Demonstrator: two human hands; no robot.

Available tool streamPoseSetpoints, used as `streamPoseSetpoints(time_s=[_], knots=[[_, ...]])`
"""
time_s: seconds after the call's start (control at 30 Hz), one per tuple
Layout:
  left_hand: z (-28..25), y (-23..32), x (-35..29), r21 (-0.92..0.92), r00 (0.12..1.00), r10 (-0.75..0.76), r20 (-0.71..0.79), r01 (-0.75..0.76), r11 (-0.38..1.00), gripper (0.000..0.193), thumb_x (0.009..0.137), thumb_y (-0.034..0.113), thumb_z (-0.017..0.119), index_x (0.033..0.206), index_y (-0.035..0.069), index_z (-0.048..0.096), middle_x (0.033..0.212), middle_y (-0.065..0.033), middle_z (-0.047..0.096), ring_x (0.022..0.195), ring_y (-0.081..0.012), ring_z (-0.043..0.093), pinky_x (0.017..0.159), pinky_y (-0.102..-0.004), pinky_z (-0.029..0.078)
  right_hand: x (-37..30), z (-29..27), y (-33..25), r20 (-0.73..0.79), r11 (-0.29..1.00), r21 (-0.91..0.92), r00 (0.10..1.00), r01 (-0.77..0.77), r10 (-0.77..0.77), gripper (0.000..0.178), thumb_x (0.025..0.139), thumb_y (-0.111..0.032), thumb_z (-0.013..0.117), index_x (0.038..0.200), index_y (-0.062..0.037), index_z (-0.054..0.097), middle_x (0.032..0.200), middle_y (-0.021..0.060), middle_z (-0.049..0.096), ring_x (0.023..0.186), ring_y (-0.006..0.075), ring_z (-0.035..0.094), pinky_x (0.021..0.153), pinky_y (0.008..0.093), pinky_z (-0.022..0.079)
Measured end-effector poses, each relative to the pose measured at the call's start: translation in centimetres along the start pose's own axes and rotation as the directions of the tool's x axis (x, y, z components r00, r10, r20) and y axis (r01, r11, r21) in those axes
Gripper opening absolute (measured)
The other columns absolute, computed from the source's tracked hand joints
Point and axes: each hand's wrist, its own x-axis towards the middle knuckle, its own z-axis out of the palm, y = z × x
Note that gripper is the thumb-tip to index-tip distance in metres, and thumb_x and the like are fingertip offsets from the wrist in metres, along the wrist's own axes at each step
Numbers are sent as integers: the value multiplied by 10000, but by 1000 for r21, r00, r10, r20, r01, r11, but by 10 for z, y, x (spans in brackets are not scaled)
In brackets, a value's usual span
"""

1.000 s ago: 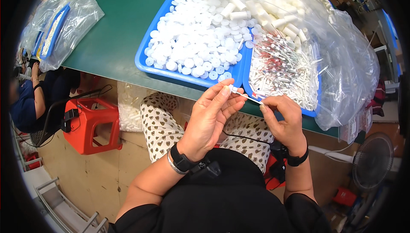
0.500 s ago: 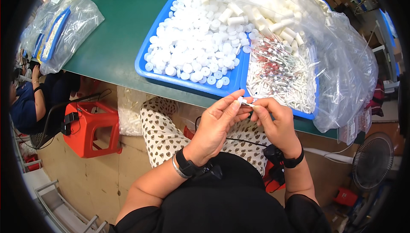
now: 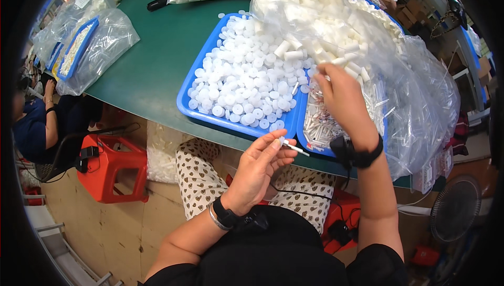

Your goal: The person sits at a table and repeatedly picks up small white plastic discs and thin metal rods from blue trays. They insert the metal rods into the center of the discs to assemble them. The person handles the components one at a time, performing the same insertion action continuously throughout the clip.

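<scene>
My left hand (image 3: 257, 166) is in front of the table edge, its thumb and fingertips closed on a small white disc (image 3: 283, 141). A thin white stick (image 3: 298, 150) juts from the disc to the right. Over the right-hand blue tray (image 3: 321, 151), my right hand (image 3: 342, 97) reaches out, thumb and forefinger apart and slightly blurred. Nothing shows between them. Beneath it lie many thin white pins (image 3: 316, 128) and some reddish ones, partly hidden by the hand. The left-hand blue tray (image 3: 182, 102) is heaped with translucent white discs (image 3: 233, 84).
A clear plastic bag (image 3: 420, 107) lies at the right, with cream foam cylinders (image 3: 336, 29) spilling behind the trays. The green table (image 3: 142, 65) holds a black marker (image 3: 157, 4). A red stool (image 3: 113, 168) and a seated person (image 3: 34, 123) are at the left; a fan (image 3: 455, 208) stands at right.
My right hand has left the piece held by my left and moved up and away over the pin tray. My left hand has shifted slightly down and left, still holding the disc.
</scene>
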Motion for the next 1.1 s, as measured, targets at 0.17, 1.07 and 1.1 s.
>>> streamPoseSetpoints(time_s=[0.17, 1.07, 1.1], knots=[[-2, 0, -2, -32, 999, -33, 5, 33, 999, 345, 1038, 215, 515, 1310, 2, 516, 1154, -150, 645, 991, -177, 652, 914, -312, 525, 29, 28, 51, 143, 884, -467, 987, 8, 66, 148, 894, -124, 607, 978, -10, 650, 958, 201, 669, 849, 412, 667, 742, 465, 530], [-1, -16, -10, 146, 993, 27, 114, -44, 988, 357, 1046, 252, 505, 1278, -17, 541, 1207, -117, 650, 963, -127, 623, 905, -294, 514, -140, -12, -42, 576, 279, 710, 761, -646, 298, 195, 996, -106, 588, 1161, -3, 566, 912, 34, 640, 668, 43, 556, 584, 181, 453], [-2, -17, -10, 123, 995, 1, 102, -14, 992, 358, 1046, 255, 504, 1276, -17, 541, 1207, -119, 650, 959, -122, 622, 905, -294, 515, -143, -10, -41, 568, 236, 730, 761, -642, 313, 161, 979, -87, 615, 1110, 0, 581, 932, 46, 655, 671, 52, 585, 595, 178, 471]])
